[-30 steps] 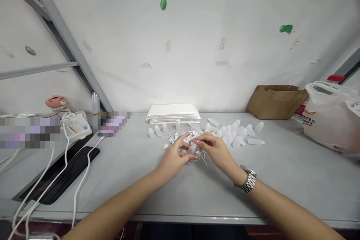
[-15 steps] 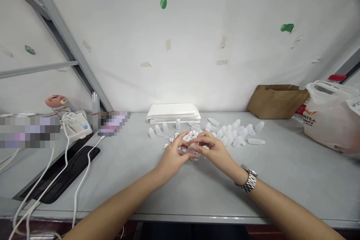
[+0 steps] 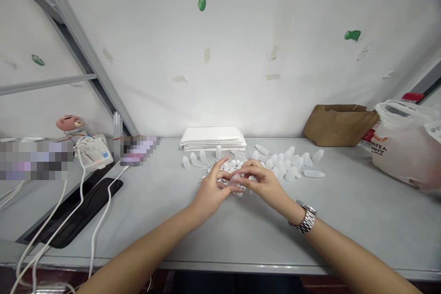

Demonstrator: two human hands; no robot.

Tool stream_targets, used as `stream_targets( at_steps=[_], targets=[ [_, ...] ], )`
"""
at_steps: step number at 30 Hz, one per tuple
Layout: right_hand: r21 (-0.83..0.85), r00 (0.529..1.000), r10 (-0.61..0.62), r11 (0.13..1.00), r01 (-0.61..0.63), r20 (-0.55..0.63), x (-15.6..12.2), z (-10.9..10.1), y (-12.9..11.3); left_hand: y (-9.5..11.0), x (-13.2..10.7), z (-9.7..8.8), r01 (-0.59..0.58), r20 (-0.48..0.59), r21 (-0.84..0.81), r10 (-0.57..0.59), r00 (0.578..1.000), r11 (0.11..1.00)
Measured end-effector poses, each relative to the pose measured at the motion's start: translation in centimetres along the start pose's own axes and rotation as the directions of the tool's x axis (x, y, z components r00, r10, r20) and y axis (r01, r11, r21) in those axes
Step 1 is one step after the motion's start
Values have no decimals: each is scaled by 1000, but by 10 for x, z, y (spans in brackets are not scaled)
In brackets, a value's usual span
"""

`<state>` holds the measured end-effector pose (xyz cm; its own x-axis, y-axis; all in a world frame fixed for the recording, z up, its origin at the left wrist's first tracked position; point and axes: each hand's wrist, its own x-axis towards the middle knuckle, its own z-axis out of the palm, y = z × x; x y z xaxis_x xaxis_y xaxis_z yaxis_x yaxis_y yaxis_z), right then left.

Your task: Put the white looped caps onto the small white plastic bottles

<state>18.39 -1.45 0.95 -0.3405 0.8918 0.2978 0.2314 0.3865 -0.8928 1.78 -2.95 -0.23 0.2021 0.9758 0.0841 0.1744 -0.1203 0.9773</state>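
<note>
Translucent bottle (image 3: 234, 180) | left hand (image 3: 209, 194), right hand (image 3: 268, 187): grip clamped on it | tabletop (image 3: 237, 234) stretches to front edge (image 3: 237, 266)

The grey bench (image 3: 354, 213) carries translucent bottles (image 3: 286, 164) heaped right of the middle, some on their sides, with a few upright further left. Small white parts (image 3: 234, 166) lie scattered at the centre, before a flat white stack (image 3: 212, 138). An open brown container (image 3: 337, 127) and a plastic bag (image 3: 404, 154) stand at the right; a black slab (image 3: 87, 213) lies left.
</note>
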Motion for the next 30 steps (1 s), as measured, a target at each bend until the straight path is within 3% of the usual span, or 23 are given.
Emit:
stream_targets(
  at_steps=[4, 7, 10, 13, 15, 18, 22, 27, 30],
  targets=[
    [-121, 1000, -26, 992, 25, -14, -1, 4, 1, 0, 0, -1, -14, -18, 108, 16, 1000, 994],
    [-189, 997, -64, 980, 57, -33, -3, 4, 0, -3, 1, -2, -88, -16, 188, 92, 996, 978],
    [-233, 986, -119, 968, 90, -113, -2, -1, -3, -7, 5, -6, -169, -92, 219, 193, 977, 961],
    [-284, 971, -141, 955, 82, -193, 1, -10, -7, -8, 10, -13, -172, -201, 211, 215, 956, 962],
    [-313, 981, -120, 947, 68, -150, 3, -14, -7, -6, 14, -18, -144, -271, 179, 189, 944, 973],
    [-400, 996, -75, 912, 85, 40, 3, -13, -2, -3, 19, -26, -155, -374, 122, 190, 908, 980],
    [-574, 969, -72, 794, 199, 236, -1, -3, 12, -3, 25, -34, -192, -432, 82, 208, 878, 978],
    [-647, 958, -103, 718, 258, 267, -1, 4, 24, -6, 27, -35, -176, -413, 107, 205, 888, 979],
    [-557, 968, -134, 798, 231, 210, -1, 1, 17, -8, 25, -32, -155, -371, 205, 223, 902, 966]
  ],
)
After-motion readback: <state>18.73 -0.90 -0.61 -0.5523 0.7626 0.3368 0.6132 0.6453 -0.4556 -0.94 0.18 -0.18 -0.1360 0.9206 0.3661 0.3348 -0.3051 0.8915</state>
